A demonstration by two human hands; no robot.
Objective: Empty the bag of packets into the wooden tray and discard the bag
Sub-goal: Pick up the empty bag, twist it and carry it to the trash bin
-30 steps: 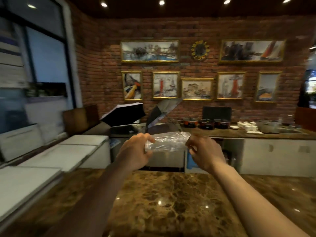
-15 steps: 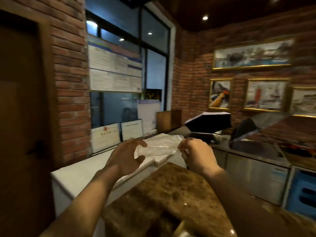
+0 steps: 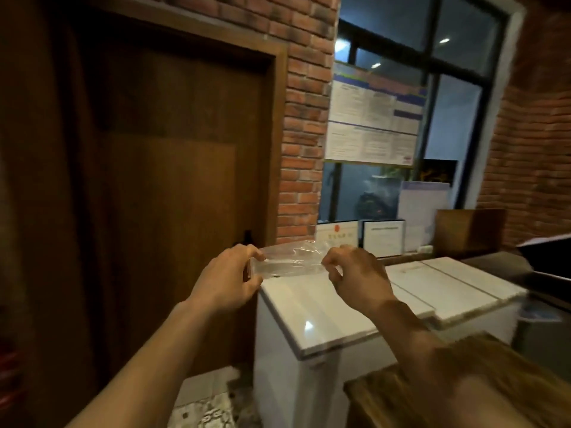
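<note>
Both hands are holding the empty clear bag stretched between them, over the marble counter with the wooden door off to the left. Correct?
Not quite. The head view shows the left hand and right hand stretching the clear bag between them beside the wooden door, but it hangs over the edge of the white chest freezer, not over the marble counter.

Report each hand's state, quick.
Left hand: closed on one end of the clear plastic bag.
Right hand: pinching the bag's other end.
</note>
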